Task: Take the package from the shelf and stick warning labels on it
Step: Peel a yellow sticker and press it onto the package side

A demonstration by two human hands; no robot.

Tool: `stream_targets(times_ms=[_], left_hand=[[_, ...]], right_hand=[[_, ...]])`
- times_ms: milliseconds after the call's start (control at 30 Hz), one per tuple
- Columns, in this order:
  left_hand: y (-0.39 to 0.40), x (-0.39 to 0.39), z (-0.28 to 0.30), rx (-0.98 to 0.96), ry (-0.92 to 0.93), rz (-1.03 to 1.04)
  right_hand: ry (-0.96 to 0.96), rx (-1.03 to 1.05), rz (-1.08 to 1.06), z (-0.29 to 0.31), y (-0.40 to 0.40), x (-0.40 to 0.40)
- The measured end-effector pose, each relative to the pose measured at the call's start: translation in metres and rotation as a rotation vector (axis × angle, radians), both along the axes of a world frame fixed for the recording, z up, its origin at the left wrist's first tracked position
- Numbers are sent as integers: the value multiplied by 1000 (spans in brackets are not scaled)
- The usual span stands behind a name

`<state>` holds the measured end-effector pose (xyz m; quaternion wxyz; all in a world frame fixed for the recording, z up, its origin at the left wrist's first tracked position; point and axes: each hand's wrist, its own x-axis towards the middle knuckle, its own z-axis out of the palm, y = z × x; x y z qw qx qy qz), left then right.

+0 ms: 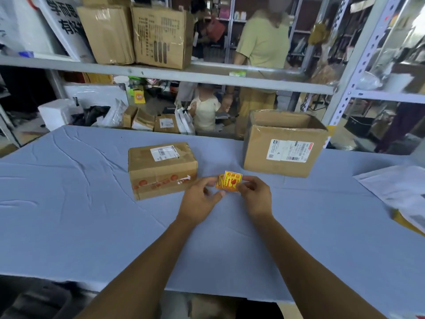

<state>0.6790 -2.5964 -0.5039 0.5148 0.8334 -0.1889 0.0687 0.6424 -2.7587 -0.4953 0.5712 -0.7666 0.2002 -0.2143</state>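
Holding a small stack of warning labels (230,182) between both hands, above the tabletop (69,215) near its middle. Left hand (199,199) pinches the stack's left edge with thumb and fingers; right hand (256,196) pinches the lower right corner. Top label is yellow with red print: a row of characters over a broken-glass symbol and arrow. An orange label edge shows fanned out behind it on the left.

Package (161,169): small brown cardboard box, taped shut, white shipping label on top, red-orange printed tape along the front face, some torn white tape at the front right corner. Sits just left of the hands, toward the far edge of the tabletop, not touched.

Larger open cardboard box (285,146) with a white shipping label stands at the far right edge, well apart from the package. Grey mailer bags (395,192) lie at the right edge, cut off by the frame. Blue cloth covers the tabletop; near half and the whole left side are bare.

Metal shelf (161,72) with cartons runs behind. Label text is too blurred to read; how many labels are in the stack I can't tell.
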Motion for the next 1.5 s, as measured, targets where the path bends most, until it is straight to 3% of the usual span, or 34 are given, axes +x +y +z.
stream_targets(times_ms=[100,233,600,733,900,1500], left_hand=[[14,-7,7,-358,185,-4],[35,-15,5,-535,239,-10],[86,-21,-4,-483,150,165],[86,-28,-1,-275,7,332],[79,-31,-5,-102,-54,224],[79,-33,-6,-138,-29,137]], right_hand=[[-61,38,49,-2,19,-11],[-104,-4,212,-1,52,-15],[-110,-144,363,-6,108,-5],[-96,-155,394,-8,111,-4],[-47,-121,435,-7,111,-7],[-15,27,458,-1,106,-11]])
